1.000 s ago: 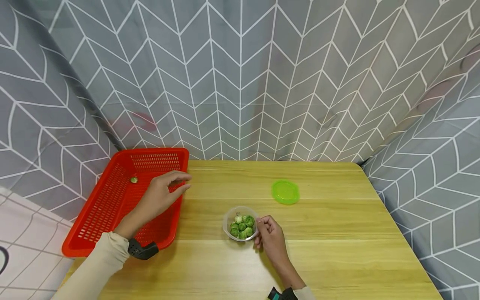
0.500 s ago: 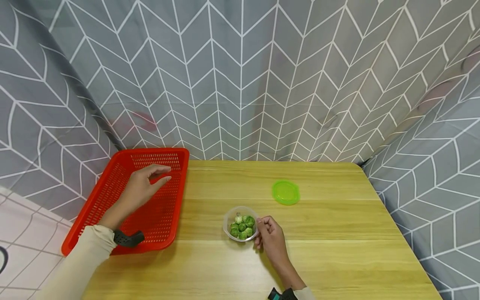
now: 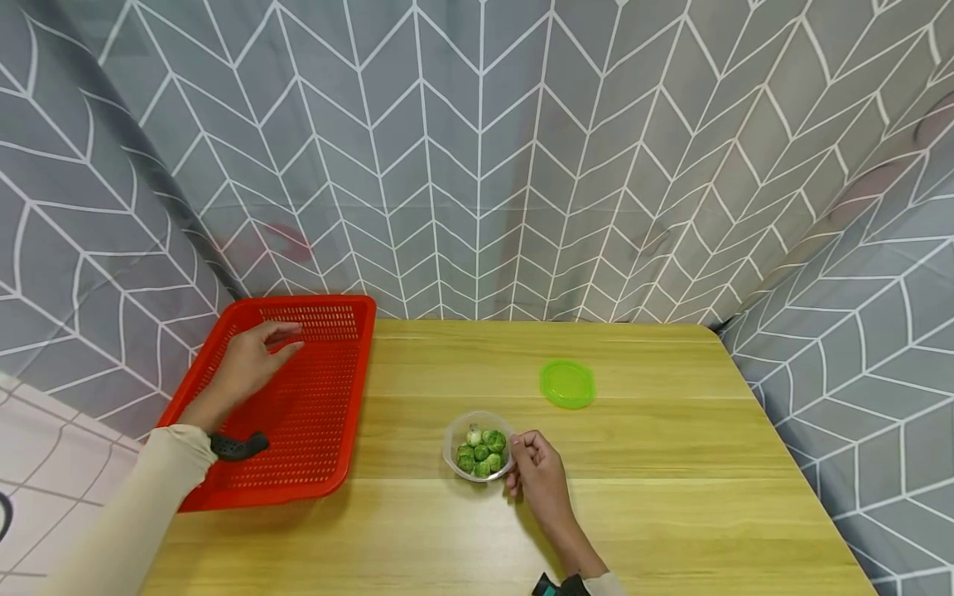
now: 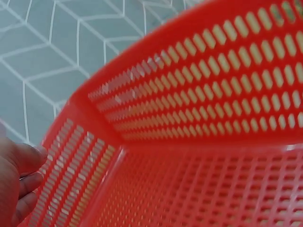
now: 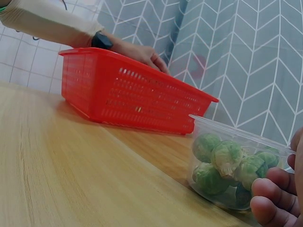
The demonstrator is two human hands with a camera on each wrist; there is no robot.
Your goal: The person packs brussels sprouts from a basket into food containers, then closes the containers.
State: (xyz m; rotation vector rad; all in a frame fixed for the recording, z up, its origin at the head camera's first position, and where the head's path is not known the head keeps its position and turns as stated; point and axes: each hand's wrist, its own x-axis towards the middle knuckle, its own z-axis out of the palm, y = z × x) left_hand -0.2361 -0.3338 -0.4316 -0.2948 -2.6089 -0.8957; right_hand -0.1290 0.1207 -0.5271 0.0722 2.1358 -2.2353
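Observation:
My left hand (image 3: 249, 360) is over the red plastic basket (image 3: 349, 397), fingers and thumb apart with nothing between them. In the left wrist view its fingers (image 4: 29, 189) are near the basket's slotted wall. My right hand (image 3: 540, 476) pinches the rim of a clear plastic tub (image 3: 451, 463) on the table. Several green Brussels sprouts (image 3: 481, 452) lie in the tub, which the right wrist view shows upright, with the fingers (image 5: 277, 198) at its side. Through the basket's slots there, a small pale spot (image 5: 138, 109) shows, too small to identify.
A green lid (image 3: 568, 383) lies flat on the wooden table (image 3: 671, 463), behind and right of the tub. The basket stands at the table's left edge. Patterned grey curtains (image 3: 477, 165) hang behind and at both sides.
My left hand has moved left, farther over the basket. A Brussels sprout seen in the basket's far left a second ago is now out of sight in the head view. My right hand stays still.

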